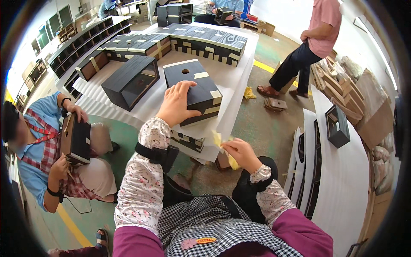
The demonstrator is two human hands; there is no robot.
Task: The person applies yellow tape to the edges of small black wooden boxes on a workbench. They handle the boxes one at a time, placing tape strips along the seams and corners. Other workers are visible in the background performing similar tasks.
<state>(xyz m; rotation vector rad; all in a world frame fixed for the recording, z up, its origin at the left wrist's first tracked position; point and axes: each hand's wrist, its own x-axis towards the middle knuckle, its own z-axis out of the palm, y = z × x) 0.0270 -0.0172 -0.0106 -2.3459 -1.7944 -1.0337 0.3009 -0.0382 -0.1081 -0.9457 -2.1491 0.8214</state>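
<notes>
My left hand [180, 103] lies on the near left corner of a black wood-grain box [199, 88]. Its fingers are spread over the top and its thumb is apart, near the close edge. The box has a round hole [185, 71] in its top and pale tape pieces along its edges. Just right of the box, my right hand [242, 153] is closed in a pinch on crumpled yellow tape [217, 138], whose ends hang out on both sides of the fingers. Left of my left hand, an open-fronted black box [130, 81] rests on the white-covered table [239, 85].
Taped black boxes [205, 36] line the table's far side. At left, a seated person [47, 141] holds another box [76, 139]. A person in pink [321, 34] stands far right, near stacked wood pieces [338, 85]. A small black box [337, 126] sits on the white sheet at right.
</notes>
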